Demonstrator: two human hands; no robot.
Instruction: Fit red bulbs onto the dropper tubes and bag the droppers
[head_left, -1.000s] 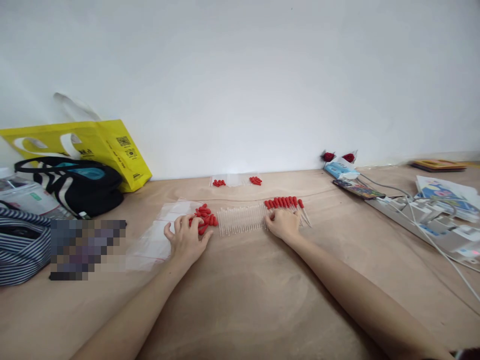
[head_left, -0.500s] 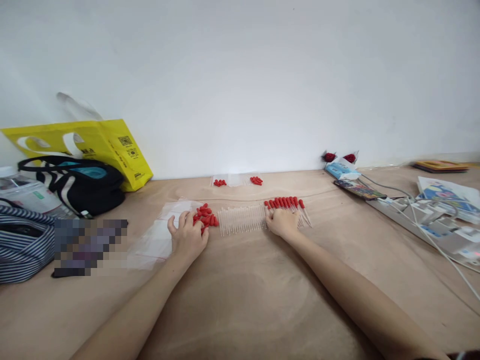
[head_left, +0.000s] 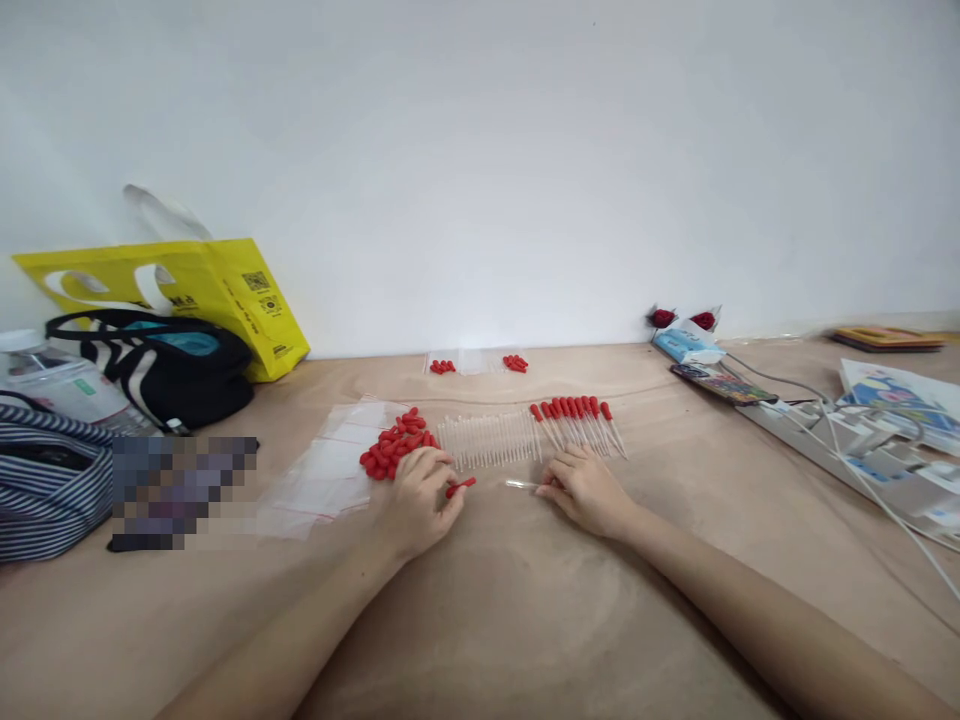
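One red cap (head_left: 463,486) is pinched in the left hand (head_left: 421,503), thumb against fingers, at 7 o'clock from the row of clear tubes (head_left: 484,442). A single tube (head_left: 519,484) is gripped in the right hand (head_left: 591,492), fingertips closed, at 5 o'clock, apart from the cap. Loose caps (head_left: 388,450) are piled at 9 o'clock, capped tubes (head_left: 575,406) lined up at 3.

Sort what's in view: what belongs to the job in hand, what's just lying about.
Likely in use:
red cap in left hand
clear tube in right hand
pile of red caps
row of bare tubes
capped tubes

Likely lying about:
yellow bag
black bag
striped bag
power strip
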